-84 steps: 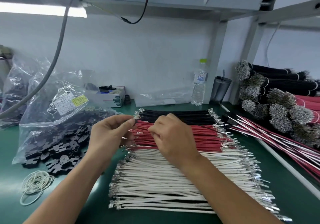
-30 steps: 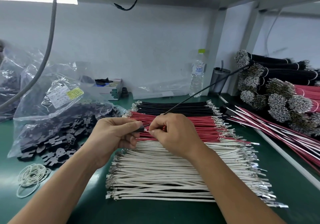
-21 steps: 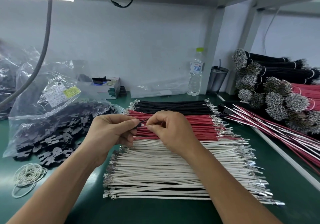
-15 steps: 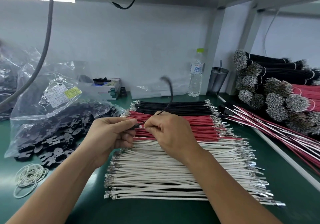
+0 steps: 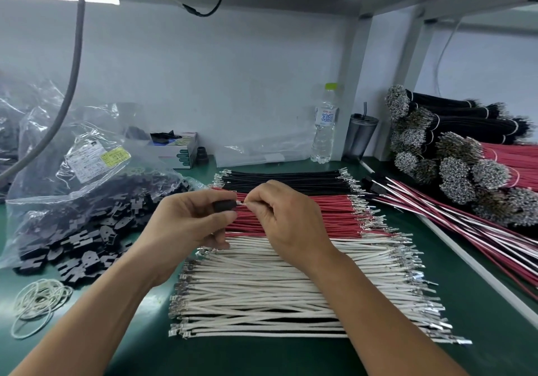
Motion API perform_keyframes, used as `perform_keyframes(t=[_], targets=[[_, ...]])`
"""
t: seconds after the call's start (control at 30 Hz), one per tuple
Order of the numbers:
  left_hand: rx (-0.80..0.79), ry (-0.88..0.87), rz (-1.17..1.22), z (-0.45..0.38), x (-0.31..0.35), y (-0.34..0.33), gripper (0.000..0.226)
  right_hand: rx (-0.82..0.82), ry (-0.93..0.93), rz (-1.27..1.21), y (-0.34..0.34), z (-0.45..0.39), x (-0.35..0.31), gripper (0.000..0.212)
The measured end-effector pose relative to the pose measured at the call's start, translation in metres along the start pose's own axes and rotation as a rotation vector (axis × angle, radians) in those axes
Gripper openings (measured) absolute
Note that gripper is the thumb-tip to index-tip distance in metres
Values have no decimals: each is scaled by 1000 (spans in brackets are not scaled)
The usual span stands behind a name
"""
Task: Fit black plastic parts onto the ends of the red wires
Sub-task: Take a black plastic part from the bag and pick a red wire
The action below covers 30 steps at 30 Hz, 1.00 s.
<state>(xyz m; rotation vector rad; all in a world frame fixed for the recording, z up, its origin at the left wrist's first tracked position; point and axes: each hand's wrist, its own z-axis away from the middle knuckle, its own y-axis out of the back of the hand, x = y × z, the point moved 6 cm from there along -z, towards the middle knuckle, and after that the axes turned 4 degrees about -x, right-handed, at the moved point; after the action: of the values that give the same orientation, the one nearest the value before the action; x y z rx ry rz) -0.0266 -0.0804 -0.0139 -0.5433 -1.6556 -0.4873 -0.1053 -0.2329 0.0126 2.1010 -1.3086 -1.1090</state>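
Observation:
My left hand (image 5: 189,224) pinches a small black plastic part (image 5: 224,205) between thumb and fingers. Right beside it, my right hand (image 5: 286,218) pinches a thin wire end (image 5: 242,203) whose pale tip touches the part; the rest of that wire is hidden by my hand. Both hands hover over the row of red wires (image 5: 334,215) lying on the green mat (image 5: 262,358). A row of black wires (image 5: 285,179) lies behind the red ones and a row of white wires (image 5: 262,288) lies in front.
A clear bag of black plastic parts (image 5: 87,215) spills open at left, with rubber bands (image 5: 37,297) in front of it. At right lie assembled wires (image 5: 442,218) and tied wire bundles (image 5: 465,157). A water bottle (image 5: 324,125), cup (image 5: 361,135) and box (image 5: 177,151) stand at the back.
The black wire that stuck up from my right hand half a second ago no longer shows. My hands have stayed together over the red wires, and the black part now shows in my left fingers.

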Motion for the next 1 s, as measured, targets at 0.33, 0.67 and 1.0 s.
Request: perform_keyframes(t=[0.33,0.67,1.0], targets=[[-39,-77,-58,3,8,4,19,-83,28,-156,6,-1,-4,9],[-76,-131,-190,3,8,-4,25,-231,-102,-256,8,-1,5,9],[10,-136,-136,3,8,-1,26,-100,-19,-136,8,-1,-3,6]])
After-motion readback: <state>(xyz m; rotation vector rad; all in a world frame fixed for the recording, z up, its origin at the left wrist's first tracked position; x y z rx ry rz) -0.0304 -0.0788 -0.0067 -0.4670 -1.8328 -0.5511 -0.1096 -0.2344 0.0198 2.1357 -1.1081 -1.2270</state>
